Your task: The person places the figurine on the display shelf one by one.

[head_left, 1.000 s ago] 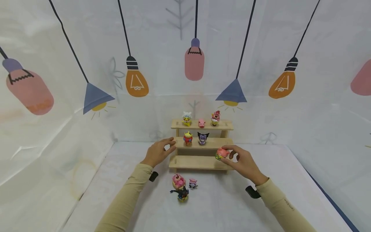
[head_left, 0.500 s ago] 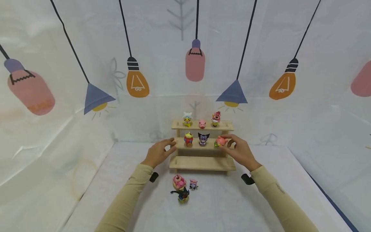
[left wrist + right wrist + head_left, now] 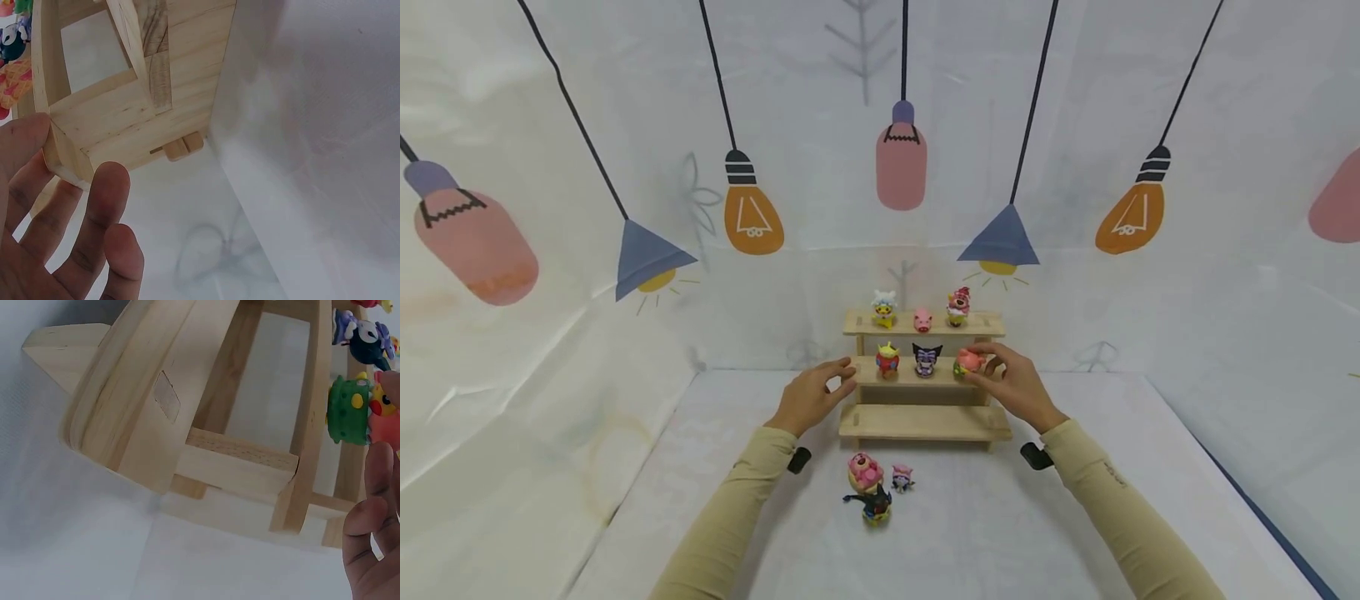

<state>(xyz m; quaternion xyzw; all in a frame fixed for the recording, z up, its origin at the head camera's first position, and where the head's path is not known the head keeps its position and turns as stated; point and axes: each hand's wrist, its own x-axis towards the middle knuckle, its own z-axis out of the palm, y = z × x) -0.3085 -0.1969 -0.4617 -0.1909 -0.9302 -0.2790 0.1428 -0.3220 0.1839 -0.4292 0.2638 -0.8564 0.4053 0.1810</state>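
A three-tier wooden display shelf (image 3: 925, 422) stands against the back wall. At the left end of its middle tier, my left hand (image 3: 811, 395) holds the board's edge (image 3: 69, 153) between thumb and fingers, the other fingers loosely bent. My right hand (image 3: 1017, 387) pinches a pink figurine (image 3: 968, 362) at the right end of that tier; its green base (image 3: 349, 409) shows in the right wrist view. Left of it on the same tier are a dark-eared figurine (image 3: 927, 360) and a green-headed alien figurine (image 3: 887, 360). Part of the pink figurine is hidden by my fingers.
The top tier bears a white-hatted yellow figurine (image 3: 883, 309), a pink pig (image 3: 922, 320) and a red-hatted bear figurine (image 3: 958, 307). On the white table in front are a pink bear figurine (image 3: 865, 472), a black-winged figurine (image 3: 876, 504) and a small pink-and-purple figurine (image 3: 902, 477).
My right hand has raised the pink figurine from in front of the lower tier to the middle tier's right end, then shifted slightly left. My left hand has stayed at the shelf.
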